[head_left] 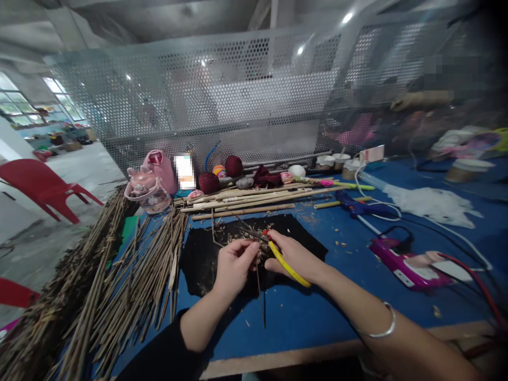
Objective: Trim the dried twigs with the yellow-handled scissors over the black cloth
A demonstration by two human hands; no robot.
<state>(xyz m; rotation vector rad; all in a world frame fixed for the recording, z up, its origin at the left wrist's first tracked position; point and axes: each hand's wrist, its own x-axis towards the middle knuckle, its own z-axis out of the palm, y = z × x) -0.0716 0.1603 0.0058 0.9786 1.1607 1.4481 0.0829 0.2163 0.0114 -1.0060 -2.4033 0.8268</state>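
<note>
My left hand [236, 263] is closed in a pinch on a thin brown stick [261, 299], whose lower end points down toward me. In my right hand [291, 255] are yellow-handled pliers or cutters [286, 264]; one handle lies across the palm side and their dark jaws reach left, close to my left fingertips. Both hands are over a black cloth [202, 264] littered with small dry chips. The exact spot where the jaws meet the stick is hard to make out. Left of the cloth lies a spread of long thin sticks [135, 291].
Thicker bamboo sticks [242, 200] and yarn balls [234, 166] line the table's back. A pink bucket-like container [153, 197] stands back left. At right are a blue glue gun [363, 205], a magenta power strip [408, 270], cables and white gloves [434, 203]. A perforated screen [254, 100] rises behind.
</note>
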